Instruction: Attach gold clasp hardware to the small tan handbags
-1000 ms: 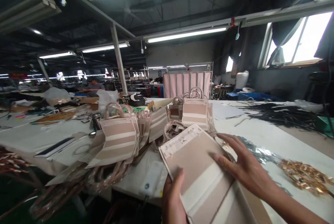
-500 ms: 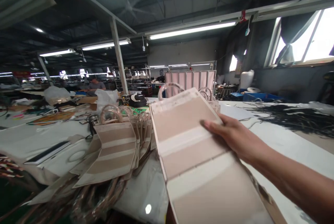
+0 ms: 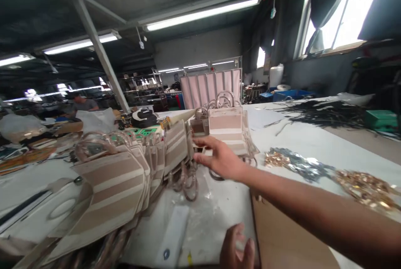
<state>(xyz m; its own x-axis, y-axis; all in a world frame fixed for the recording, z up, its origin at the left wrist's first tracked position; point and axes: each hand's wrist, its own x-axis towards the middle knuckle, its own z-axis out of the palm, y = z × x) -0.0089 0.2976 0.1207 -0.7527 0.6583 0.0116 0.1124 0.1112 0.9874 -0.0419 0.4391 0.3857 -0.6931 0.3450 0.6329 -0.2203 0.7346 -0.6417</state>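
Observation:
My right hand (image 3: 221, 158) reaches out over the table with thumb and fingers apart. Its fingertips are beside a row of beige striped bag panels (image 3: 177, 143), and I cannot tell whether they touch. At the bottom edge, my left hand (image 3: 238, 248) is partly in view, fingers loosely curled and apart, holding nothing visible. More striped panels with plastic-wrapped handles (image 3: 115, 177) lean together on the left. Just beyond my right hand, another striped bag panel (image 3: 225, 120) stands with its handle up. A plain tan panel (image 3: 288, 231) lies under my right forearm.
Gold and silver metal pieces (image 3: 300, 162) lie in piles on the white table (image 3: 266, 127). Black strips (image 3: 326, 112) and a green box (image 3: 380, 120) are at the far right. A person (image 3: 84, 104) sits far left. A pale strip (image 3: 173, 233) lies in front.
The striped panel that my right hand held is out of its grip. That hand has moved left and forward to the row. My left hand has come into view, and the camera has turned right.

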